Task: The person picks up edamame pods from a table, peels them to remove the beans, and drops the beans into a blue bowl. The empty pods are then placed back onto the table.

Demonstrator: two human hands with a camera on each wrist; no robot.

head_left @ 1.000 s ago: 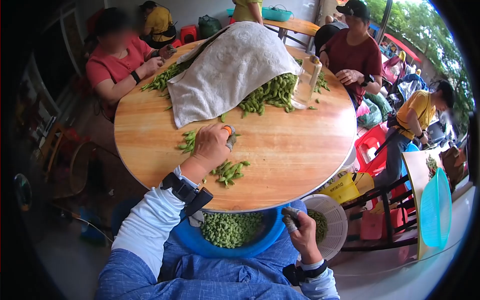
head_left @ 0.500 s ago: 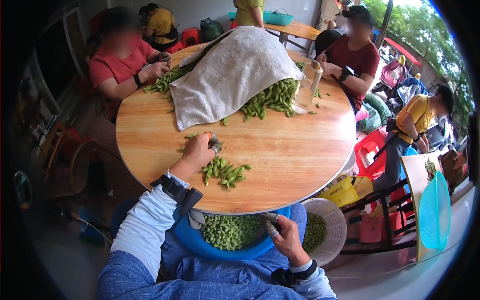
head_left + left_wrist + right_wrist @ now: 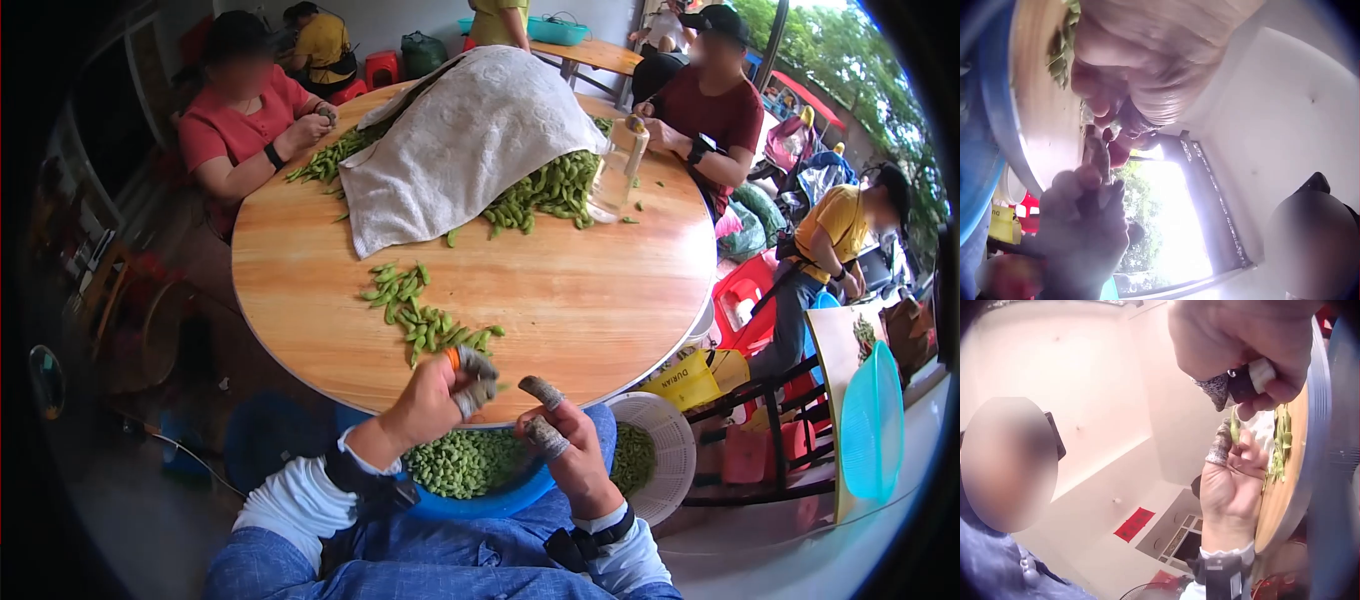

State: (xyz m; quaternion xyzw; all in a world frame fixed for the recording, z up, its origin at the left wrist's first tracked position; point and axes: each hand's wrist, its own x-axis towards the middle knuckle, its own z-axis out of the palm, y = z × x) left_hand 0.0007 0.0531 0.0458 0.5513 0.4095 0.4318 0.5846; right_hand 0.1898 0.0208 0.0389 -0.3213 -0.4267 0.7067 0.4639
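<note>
My left hand (image 3: 430, 400) is over the table's near edge, pinching a green soybean pod (image 3: 1234, 428) between its wrapped thumb and finger. An orange band circles one finger. Close on the right, my right hand (image 3: 575, 460) faces it with grey wraps on thumb and forefinger; these two stand apart and the other fingers bend inward. Loose soybean pods (image 3: 430, 325) lie just beyond the left hand on the round wooden table (image 3: 580, 310). Below both hands, a blue basin (image 3: 500, 505) holds shelled green beans (image 3: 455, 465).
A pale towel (image 3: 470, 145) covers a large pod heap (image 3: 550, 190), with a clear plastic container (image 3: 615, 170) beside it. To the right of my lap stands a white basket (image 3: 680, 455) with green pieces inside. Two people in red sit across the table, their hands at its edge.
My left hand has come back from the loose pods to the near edge, bringing a pod. The right hand has moved left and up from beside the basin, and the two hands are now close together.
</note>
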